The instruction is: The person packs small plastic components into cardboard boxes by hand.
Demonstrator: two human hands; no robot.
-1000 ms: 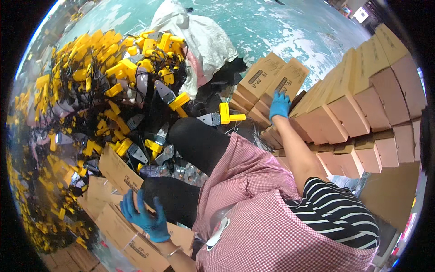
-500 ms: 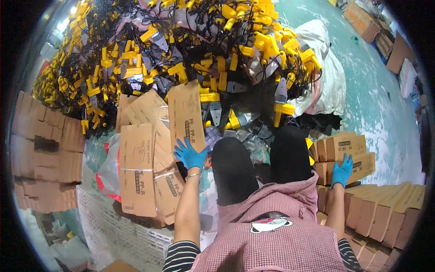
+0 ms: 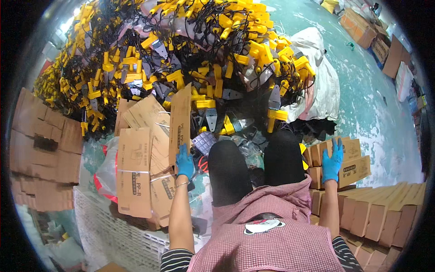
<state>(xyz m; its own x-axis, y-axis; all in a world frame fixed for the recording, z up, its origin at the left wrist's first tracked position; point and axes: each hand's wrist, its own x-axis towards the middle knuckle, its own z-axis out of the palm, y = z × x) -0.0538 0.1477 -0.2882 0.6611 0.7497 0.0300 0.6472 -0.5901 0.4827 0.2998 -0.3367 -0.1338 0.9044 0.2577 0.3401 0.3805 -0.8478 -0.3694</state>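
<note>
A flattened cardboard box stands tilted on edge at the left of my knees. My left hand grips its lower right edge, the fingers close together. Beneath and beside it lies a pile of other flattened cardboard boxes, some tied with white straps. At the right, my right hand is open with fingers spread, in front of folded brown boxes. It holds nothing; whether its palm touches them I cannot tell.
A big heap of yellow-handled tools with black cords fills the far side. A white sack lies at its right. More cartons stand in rows at the lower right and in a stack at far left. Red-handled scissors lie near my left knee.
My left hand has gone from lying spread on the flattened box to gripping its edge, and the box has tilted up. My right hand has risen slightly and moved left off the boxes' front.
</note>
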